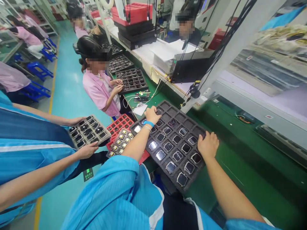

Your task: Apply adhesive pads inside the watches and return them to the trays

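Note:
A black foam tray (pixel 172 139) lies tilted in front of me over the edge of the green bench. Square smartwatch cases (pixel 177 139) with dark screens fill many of its pockets, while several far pockets hold nothing. My left hand (pixel 152 115), with a blue band at the wrist, reaches across to the far left pockets. Its fingers are closed around a dark watch case (pixel 158 112), partly hidden by them. My right hand (pixel 209 144) grips the tray's right edge, thumb on top and fingers over the side.
At left, a co-worker's hands hold a small tray (pixel 89 131) of dark parts. Between us lie a red tray (pixel 120 125) and a tray of yellowish parts (pixel 121 142). Another person in pink handles parts beside a black tray (pixel 132 80). A monitor (pixel 190 67) stands beyond.

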Available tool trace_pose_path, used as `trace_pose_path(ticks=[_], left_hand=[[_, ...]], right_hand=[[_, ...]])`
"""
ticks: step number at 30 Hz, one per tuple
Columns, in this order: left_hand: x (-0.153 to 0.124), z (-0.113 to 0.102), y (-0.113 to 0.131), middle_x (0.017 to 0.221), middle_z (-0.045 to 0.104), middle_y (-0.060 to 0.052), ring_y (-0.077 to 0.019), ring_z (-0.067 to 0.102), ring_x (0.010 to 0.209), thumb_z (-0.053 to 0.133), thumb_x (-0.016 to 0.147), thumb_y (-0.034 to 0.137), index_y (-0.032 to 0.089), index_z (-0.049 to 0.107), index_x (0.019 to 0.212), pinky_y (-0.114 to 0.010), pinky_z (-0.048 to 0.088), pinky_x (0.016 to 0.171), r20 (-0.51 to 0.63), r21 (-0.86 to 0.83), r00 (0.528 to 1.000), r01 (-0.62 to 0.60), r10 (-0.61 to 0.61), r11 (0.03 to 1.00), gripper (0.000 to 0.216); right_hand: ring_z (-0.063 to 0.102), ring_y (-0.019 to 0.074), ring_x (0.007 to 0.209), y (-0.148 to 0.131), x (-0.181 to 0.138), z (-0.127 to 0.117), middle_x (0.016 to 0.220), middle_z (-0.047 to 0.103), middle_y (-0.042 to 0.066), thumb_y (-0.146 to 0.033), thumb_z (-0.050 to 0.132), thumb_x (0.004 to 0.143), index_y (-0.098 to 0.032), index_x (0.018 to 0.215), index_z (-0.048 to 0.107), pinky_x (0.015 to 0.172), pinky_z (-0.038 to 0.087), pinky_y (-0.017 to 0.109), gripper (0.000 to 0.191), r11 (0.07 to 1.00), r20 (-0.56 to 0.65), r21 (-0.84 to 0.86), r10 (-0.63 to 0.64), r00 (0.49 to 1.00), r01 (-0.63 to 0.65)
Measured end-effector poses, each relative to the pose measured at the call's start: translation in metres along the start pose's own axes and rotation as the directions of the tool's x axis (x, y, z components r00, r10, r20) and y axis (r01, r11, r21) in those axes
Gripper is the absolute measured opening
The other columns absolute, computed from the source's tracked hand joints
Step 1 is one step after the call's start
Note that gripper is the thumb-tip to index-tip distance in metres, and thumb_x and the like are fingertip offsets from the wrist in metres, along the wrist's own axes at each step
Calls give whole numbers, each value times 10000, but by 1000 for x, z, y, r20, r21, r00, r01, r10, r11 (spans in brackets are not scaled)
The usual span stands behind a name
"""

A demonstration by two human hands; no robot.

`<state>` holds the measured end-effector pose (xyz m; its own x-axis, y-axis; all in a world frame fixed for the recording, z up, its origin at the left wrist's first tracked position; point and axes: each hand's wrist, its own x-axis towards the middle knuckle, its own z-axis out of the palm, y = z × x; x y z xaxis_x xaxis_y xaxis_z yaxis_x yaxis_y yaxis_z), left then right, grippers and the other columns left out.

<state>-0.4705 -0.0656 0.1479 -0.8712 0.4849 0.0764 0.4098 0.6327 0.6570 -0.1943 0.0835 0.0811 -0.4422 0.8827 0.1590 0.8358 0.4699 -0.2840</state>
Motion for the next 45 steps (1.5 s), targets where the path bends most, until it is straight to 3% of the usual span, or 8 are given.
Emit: trace_pose_path(ticks=[6, 13, 29, 45], left_hand=[[-8, 43, 12, 833, 556, -12, -247, 525, 1015, 818, 647, 232, 233, 396, 796, -352, 318, 865, 62, 17, 997, 42, -43, 999, 447], [-15, 61, 20, 901, 585, -34, -256, 521, 1051, 772, 673, 216, 237, 418, 841, -358, 312, 890, 28, 39, 998, 52, -53, 998, 392], [-10, 63, 12, 998, 641, -72, -292, 515, 1114, 737, 728, 291, 227, 485, 915, -391, 309, 923, 48, 130, 998, 44, -50, 991, 321], [4, 60, 16, 1011, 653, -127, -371, 482, 1147, 657, 730, 420, 233, 446, 768, -487, 346, 942, 70, 267, 997, 8, -27, 964, 284]], right_hand=[[295, 344, 1437, -5, -3, -3, 1523, 359, 262, -356, 302, 960, -5, 1419, 445, 1184, 218, 531, 596, 999, 25, -22, 42, 999, -42], [287, 322, 1444, -4, -5, 0, 1534, 358, 247, -348, 290, 974, -25, 1430, 440, 1185, 211, 531, 579, 999, 8, -23, 36, 999, -36], [239, 305, 1475, -11, -3, 2, 1578, 307, 204, -294, 317, 993, -51, 1455, 422, 1204, 152, 474, 533, 997, 50, -32, 76, 996, -74], [172, 257, 1508, -20, 4, -6, 1621, 233, 151, -321, 377, 1002, -117, 1485, 391, 1226, 79, 446, 525, 987, 51, 116, 102, 993, -108]])
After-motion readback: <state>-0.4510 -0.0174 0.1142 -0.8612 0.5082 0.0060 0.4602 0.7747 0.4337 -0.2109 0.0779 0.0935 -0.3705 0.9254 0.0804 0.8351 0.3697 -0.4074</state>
